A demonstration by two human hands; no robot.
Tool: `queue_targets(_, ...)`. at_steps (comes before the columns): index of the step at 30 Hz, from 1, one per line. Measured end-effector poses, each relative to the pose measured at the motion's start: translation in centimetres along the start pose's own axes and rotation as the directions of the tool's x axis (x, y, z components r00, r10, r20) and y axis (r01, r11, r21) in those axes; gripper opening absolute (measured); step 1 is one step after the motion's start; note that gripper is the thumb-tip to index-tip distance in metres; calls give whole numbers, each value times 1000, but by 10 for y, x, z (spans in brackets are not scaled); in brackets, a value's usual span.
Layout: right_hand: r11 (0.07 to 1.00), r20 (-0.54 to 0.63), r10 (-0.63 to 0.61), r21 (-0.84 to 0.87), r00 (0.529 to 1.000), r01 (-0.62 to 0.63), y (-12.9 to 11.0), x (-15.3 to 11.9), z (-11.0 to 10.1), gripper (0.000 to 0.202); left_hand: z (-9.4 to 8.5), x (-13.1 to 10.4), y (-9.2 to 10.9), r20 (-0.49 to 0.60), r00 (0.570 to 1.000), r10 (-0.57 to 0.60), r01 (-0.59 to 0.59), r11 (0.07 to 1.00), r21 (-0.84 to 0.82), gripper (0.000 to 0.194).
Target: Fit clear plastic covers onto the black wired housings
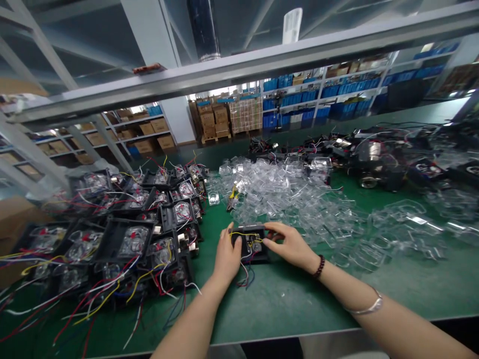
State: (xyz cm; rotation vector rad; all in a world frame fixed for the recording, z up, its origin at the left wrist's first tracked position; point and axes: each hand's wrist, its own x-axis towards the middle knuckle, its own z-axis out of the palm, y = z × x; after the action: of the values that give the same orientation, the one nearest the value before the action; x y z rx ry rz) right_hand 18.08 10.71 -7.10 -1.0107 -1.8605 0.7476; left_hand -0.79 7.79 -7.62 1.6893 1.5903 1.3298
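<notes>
A small black plastic housing (260, 258) lies on the green work surface in front of me, its open side up. Inside it are a round part and a yellow wire (243, 233), while red, white and dark wires trail from its near edge. My left hand (227, 257) is closed on the housing's left side, thumb over the rim. At the right side, my right hand (292, 245) grips the housing with bent fingers and thumb; the thumb tip is close to the yellow wire, and whether it touches that wire I cannot tell.
Stacked black housings with loose wires (127, 242) cover the left. Clear plastic covers (284, 184) are heaped beyond my hands and spread right. Yellow-handled pliers (232, 198) lie beside that heap. Dark wired assemblies (374, 159) stand back right. A metal shelf beam (224, 72) crosses above.
</notes>
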Motion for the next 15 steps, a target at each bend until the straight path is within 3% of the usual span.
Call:
queue_targets(4,1000,34,28,8,999,-28,-5,-1,0,28,-7,-3,10,-73,972,225,-199,944,264,56)
queue_targets(6,999,39,39,17,999,-39,-5,0,-1,27,-12,-5,17,-69,930,360,-310,873,376,48)
queue_targets(9,999,44,50,14,998,-50,-4,0,-3,26,-16,-8,27,41,855,517,-477,753,453,22)
queue_targets(12,998,43,59,-11,997,-59,-4,0,-4,25,-16,-12,31,133,827,546,-542,714,443,12)
queue_targets(15,998,44,61,-33,997,-60,-4,-1,-4,26,-13,-15,31,116,845,523,-516,737,437,14)
